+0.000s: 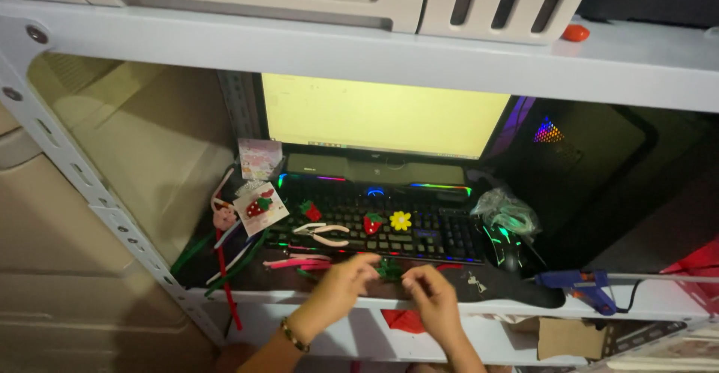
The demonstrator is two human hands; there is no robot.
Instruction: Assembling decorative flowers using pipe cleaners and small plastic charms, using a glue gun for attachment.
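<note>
Pinching a small green pipe-cleaner piece (389, 270) between left hand (341, 289) and right hand (433, 298), fingers closed narrow on it, at six o'clock from the keyboard (419, 231), pliers (323, 233) at ten o'clock.

green pipe-cleaner piece (389, 270) | small, fuzzy | pinched between both hands' fingers (373, 262)

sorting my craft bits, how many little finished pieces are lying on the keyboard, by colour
red strawberry pieces: 2, one at the left, one beside the flower
yellow flower: 1
total: 3
</note>
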